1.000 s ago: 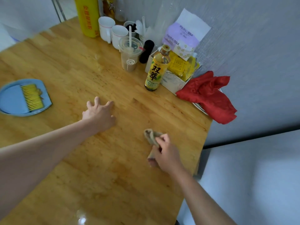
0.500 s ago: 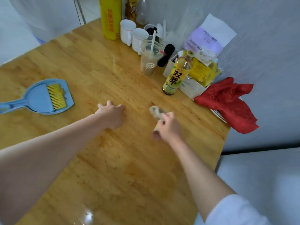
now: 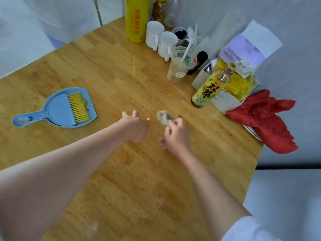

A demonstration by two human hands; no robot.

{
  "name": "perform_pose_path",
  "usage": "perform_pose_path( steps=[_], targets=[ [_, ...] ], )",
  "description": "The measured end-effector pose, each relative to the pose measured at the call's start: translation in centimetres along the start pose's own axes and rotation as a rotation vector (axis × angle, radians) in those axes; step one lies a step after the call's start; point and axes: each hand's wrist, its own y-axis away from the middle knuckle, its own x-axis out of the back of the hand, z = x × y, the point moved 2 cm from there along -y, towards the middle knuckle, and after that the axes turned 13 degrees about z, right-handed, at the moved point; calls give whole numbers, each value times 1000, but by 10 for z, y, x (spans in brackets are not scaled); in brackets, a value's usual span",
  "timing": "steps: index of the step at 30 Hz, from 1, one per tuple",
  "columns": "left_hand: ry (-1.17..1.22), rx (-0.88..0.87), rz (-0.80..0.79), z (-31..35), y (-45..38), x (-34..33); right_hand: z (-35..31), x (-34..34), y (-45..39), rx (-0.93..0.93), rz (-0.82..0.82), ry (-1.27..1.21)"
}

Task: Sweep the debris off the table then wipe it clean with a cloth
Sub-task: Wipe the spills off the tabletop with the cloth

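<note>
Half done, by the look of it: the right hand (image 3: 176, 136) grips a bunched cloth (image 3: 165, 117) on the table (image 3: 139, 188), left hand (image 3: 136, 126) flat beside it. Brush (image 3: 77, 107) lies in dustpan (image 3: 57, 110) far left; wiping remains.

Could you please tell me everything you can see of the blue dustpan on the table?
The blue dustpan looks like plastic and lies flat on the wooden table, left of both hands, untouched. Its handle, with a hole at the end, points left. A matching brush with yellow bristles rests inside it, with a few yellowish scraps beside the bristles.
</note>
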Motion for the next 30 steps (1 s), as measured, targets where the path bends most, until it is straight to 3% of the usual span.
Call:
perform_pose_path(
  steps=[4,6,8,10,12,14,16,19,21,22,26,28,30],
  targets=[
    [-15,-21,-13,-3,3,1,-12,10,61,324,-409,-100],
    [3,-14,-8,-1,0,2,30,39,71,270,-509,-59],
    [1,0,-26,-1,0,3,90,72,56,77,-266,69],
    [-11,-1,-43,0,1,4,145,103,34,-290,89,216],
    [-35,-21,-48,3,3,7,160,108,31,-626,316,227],
    [-29,-14,-44,5,5,9,133,88,39,-571,332,120],
    [-32,12,-44,4,1,5,79,57,65,-241,80,-4],
    [-9,22,-38,6,6,6,21,44,127,180,-492,-15],
    [38,61,-14,6,11,7,50,63,140,205,-578,-22],
    [63,78,-1,7,13,7,76,79,134,115,-495,-26],
    [257,185,1,10,10,-7,187,140,105,-405,138,192],
    [354,251,38,12,14,-10,189,133,114,-418,184,199],
    [458,307,106,21,26,-13,160,118,149,-243,97,136]
  ],
)
